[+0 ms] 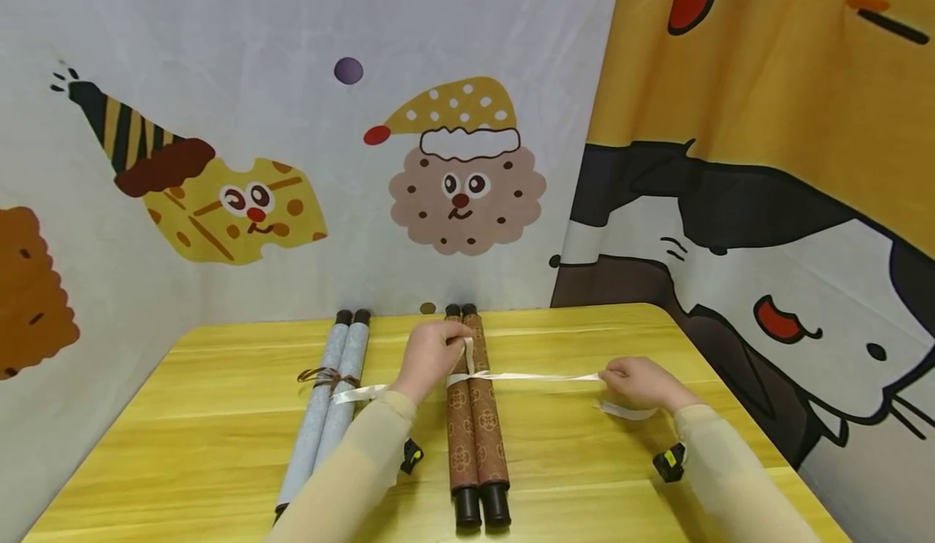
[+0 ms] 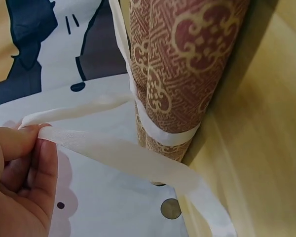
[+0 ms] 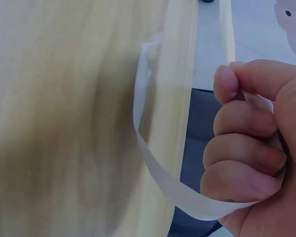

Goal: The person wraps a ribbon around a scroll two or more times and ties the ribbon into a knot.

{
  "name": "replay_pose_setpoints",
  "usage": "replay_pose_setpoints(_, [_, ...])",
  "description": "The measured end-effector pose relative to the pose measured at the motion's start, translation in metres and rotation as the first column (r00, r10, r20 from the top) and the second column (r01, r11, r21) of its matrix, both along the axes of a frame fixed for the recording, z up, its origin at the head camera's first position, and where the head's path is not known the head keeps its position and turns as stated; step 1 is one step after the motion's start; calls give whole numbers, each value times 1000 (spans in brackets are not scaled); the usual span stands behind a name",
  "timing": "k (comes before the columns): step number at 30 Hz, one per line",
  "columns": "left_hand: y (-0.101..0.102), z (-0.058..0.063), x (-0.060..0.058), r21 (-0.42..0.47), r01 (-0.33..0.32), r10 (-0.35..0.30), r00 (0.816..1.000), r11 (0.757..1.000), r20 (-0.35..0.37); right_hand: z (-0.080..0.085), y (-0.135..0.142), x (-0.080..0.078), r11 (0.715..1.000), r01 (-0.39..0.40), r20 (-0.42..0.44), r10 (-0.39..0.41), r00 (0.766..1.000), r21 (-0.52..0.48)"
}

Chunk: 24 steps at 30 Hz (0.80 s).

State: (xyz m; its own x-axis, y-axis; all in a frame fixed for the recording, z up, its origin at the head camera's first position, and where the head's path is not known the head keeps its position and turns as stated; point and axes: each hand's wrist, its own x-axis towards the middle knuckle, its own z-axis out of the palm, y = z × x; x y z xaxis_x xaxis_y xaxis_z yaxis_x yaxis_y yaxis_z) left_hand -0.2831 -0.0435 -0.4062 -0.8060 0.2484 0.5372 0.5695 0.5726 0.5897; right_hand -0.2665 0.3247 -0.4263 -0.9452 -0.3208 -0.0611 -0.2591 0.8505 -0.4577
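Two brown patterned scrolls (image 1: 467, 421) with black end knobs lie side by side on the table. A white ribbon (image 1: 540, 377) goes round them near their upper half. Above the scrolls, my left hand (image 1: 433, 356) pinches one part of the ribbon between thumb and forefinger; its loose tail hangs down in the left wrist view. Off to the right, my right hand (image 1: 639, 382) grips the other end with curled fingers. That stretch is drawn out straight from the scrolls. Below the right fist, a loose tail (image 3: 160, 182) of ribbon curves down onto the table.
Left of the brown scrolls lie two pale blue scrolls (image 1: 329, 397), tied with a dark brown ribbon (image 1: 329, 377). The yellow wood-grain table (image 1: 570, 462) meets a cartoon-printed cloth (image 1: 292, 23) at its back edge. Black wrist devices show near both sleeves.
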Motion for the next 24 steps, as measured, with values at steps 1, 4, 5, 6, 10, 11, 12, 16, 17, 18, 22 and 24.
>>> replay_pose_setpoints(1, [0,-1,2,14,7,-7,1000,1000,5,1,1,-1,1000,-1,9,1,1000,4])
replay_pose_setpoints(4, [-1,-5,11,13,21,-21,1000,1000,17,6,4,-8,1000,-8,32,8,999,22])
replay_pose_setpoints(5, [-1,-7,14,1,26,-26,1000,1000,17,9,6,-12,1000,-14,41,13,999,27])
replay_pose_setpoints(6, [-1,-9,18,-15,31,-31,999,999,23,12,7,-15,999,-20,51,18,999,27])
replay_pose_setpoints(10, [1,-17,36,-89,59,-57,998,994,24,31,6,-33,999,-37,98,37,995,1])
replay_pose_setpoints(11, [2,-20,39,-110,68,-66,998,992,17,37,4,-37,1000,-28,107,29,994,-9])
replay_pose_setpoints(12, [3,-21,42,-132,76,-75,997,988,11,44,0,-42,1000,-23,100,25,995,-18])
replay_pose_setpoints(16, [6,-25,51,-208,98,-105,994,973,-21,70,-28,-62,1000,-2,-23,2,1000,5])
replay_pose_setpoints(17, [7,-25,53,-218,102,-111,993,971,-29,77,-39,-67,1000,-3,-63,3,998,11])
replay_pose_setpoints(18, [7,-25,54,-228,103,-114,993,968,-38,84,-50,-71,1000,-11,-99,12,995,14])
replay_pose_setpoints(22, [8,-29,57,-244,102,-120,991,964,-60,107,-104,-83,996,-87,-199,84,976,-6])
replay_pose_setpoints(24, [8,-31,58,-257,97,-117,991,961,-62,116,-135,-85,986,-167,-275,158,948,-9])
